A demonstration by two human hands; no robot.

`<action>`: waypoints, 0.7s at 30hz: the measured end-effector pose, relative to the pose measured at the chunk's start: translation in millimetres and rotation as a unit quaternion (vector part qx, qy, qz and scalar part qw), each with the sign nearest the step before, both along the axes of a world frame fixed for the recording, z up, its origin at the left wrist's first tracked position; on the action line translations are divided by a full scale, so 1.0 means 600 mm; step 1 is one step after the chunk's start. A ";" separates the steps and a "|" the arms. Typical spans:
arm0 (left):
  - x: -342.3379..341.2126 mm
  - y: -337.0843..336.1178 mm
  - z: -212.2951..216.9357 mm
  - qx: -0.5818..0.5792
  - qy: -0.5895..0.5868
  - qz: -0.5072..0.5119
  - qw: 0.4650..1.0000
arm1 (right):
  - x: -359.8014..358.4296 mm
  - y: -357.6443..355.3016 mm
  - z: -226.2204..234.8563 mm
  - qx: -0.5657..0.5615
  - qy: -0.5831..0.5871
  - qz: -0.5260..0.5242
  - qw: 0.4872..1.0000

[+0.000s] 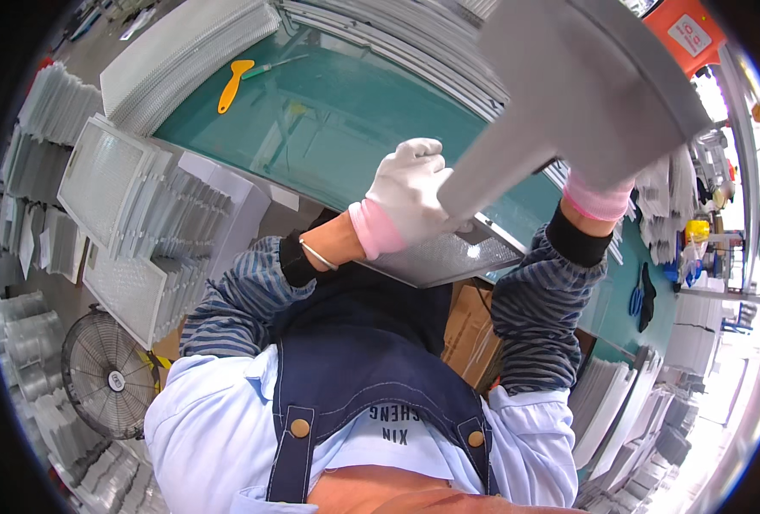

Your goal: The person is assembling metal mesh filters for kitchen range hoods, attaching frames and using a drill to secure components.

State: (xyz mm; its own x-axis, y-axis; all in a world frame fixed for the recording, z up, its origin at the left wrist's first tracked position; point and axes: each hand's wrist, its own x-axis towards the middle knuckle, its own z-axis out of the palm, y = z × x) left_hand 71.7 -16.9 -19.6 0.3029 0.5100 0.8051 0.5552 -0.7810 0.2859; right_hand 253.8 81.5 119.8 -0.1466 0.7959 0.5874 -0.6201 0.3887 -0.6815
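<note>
Head view: two white gloves with pink cuffs working apart, near the green-topped workbench. The left hand is sitting just off centre toward 12 o'clock, its fingers showing curled; a large grey housing, blurred and close to the lens, is crossing in front of its right edge, so cannot tell whether it is gripping anything. The right hand is lying between 2 and 3 o'clock, mostly hiding behind that housing; grip cannot be told. A framed mesh panel is tilting just right of centre, toward 3 o'clock, below and between the hands; contact with either is not showing clearly. On the bench a yellow scraper is lying toward 11 o'clock, touching or just beside a green-handled tool. Stacked mesh panels are standing toward 10 o'clock, a black-caged fan toward 8. A cardboard box is showing at 4 o'clock, blue-handled scissors lying at 3.
</note>
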 end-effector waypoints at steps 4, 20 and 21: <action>-0.002 -0.003 0.001 0.029 0.060 0.045 0.997 | -0.005 0.008 -0.024 0.088 -0.120 -0.125 0.981; -0.009 -0.014 0.000 -0.067 0.043 -0.026 0.996 | -0.040 -0.064 0.024 0.107 -0.205 -0.142 0.963; -0.005 -0.014 0.003 -0.052 0.038 -0.036 0.997 | -0.038 -0.057 0.019 0.070 -0.177 -0.169 0.967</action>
State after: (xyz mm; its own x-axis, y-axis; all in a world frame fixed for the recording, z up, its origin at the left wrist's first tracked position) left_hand 68.8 -25.4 -18.0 0.3997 0.5645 0.7222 0.5217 -0.7879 0.3271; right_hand 231.2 47.5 131.4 -0.1027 0.7497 0.6538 -0.1789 0.6326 -0.7535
